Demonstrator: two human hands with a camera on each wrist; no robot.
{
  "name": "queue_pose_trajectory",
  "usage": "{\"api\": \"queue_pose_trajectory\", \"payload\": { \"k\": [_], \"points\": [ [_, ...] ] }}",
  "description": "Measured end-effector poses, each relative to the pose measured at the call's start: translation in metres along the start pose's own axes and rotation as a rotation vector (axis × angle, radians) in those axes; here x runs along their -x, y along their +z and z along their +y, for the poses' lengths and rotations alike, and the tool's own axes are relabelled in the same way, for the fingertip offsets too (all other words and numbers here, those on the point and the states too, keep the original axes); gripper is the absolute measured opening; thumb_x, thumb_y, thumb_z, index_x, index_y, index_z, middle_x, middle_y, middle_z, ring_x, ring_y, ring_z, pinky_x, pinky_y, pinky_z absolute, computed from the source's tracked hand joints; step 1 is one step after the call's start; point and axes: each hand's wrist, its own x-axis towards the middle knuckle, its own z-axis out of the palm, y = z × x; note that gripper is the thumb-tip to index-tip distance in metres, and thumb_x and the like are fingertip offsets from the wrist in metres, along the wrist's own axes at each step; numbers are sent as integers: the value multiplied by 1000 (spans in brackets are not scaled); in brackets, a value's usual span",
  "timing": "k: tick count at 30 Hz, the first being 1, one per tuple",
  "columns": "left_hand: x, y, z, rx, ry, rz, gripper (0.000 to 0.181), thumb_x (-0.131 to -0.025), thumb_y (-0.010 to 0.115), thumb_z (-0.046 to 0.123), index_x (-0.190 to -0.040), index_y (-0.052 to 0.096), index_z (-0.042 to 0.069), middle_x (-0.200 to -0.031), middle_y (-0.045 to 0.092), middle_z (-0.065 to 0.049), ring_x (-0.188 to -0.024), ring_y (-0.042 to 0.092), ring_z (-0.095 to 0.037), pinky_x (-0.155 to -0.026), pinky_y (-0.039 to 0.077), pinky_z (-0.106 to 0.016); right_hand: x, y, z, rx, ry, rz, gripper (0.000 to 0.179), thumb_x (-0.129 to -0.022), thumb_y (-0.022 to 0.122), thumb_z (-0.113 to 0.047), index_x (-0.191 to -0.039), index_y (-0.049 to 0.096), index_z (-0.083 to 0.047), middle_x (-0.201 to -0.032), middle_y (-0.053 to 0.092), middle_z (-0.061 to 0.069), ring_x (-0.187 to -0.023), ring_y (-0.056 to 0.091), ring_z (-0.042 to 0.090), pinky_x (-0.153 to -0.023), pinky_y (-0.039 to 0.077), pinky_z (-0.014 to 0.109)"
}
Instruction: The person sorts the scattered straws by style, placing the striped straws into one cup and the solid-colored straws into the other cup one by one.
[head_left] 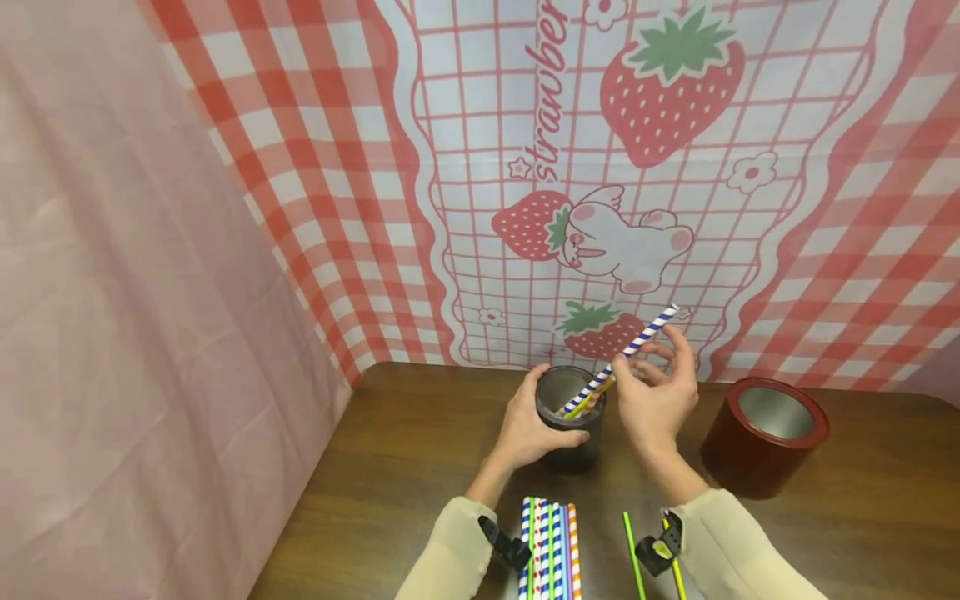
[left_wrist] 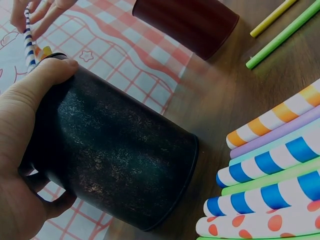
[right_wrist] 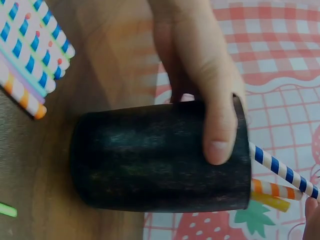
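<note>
Left grip [head_left: 528, 429] clasps a black metal cylinder [left_wrist: 120, 145]; right grip [head_left: 660, 396] pinches a blue-and-white striped paper straw [head_left: 603, 377], best slid gently lengthwise.

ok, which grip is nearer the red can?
Right. The right grip, holding the blue-striped straw, is just left of the red can, not touching it. The left grip, around the black can, is farther left.
</note>
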Motion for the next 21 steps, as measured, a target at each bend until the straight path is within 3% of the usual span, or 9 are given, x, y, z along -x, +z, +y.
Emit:
{"api": "queue_pose_trajectory", "payload": {
  "k": [14,18,21],
  "points": [
    [10,3,-3,29,-34,-25,107,-56,92,33,-145,33,23,-128,54,2,-110,54,-12,-93,46,-32,26,-12,11,73,-16,-76,56,-76,68,12,-128,50,6,-96,60,13,-70,62,-1,-65,52,14],
    [7,2,-3,38,-31,-19,107,-56,92,33,-145,33,23,-127,54,2,-110,54,-12,-94,46,-32,24,-12,12,68,-52,-85,54,-76,69,11,-126,51,8,-94,60,8,-70,63,-1,-65,53,15],
    [1,0,0,30,-28,-17,107,-56,92,33,-145,33,20,-128,54,1,-110,54,-12,-94,46,-33,19,-12,12,45,-79,-99,51,-77,69,10,-124,51,10,-93,60,11,-70,63,-2,-64,52,14]
  ]
}}
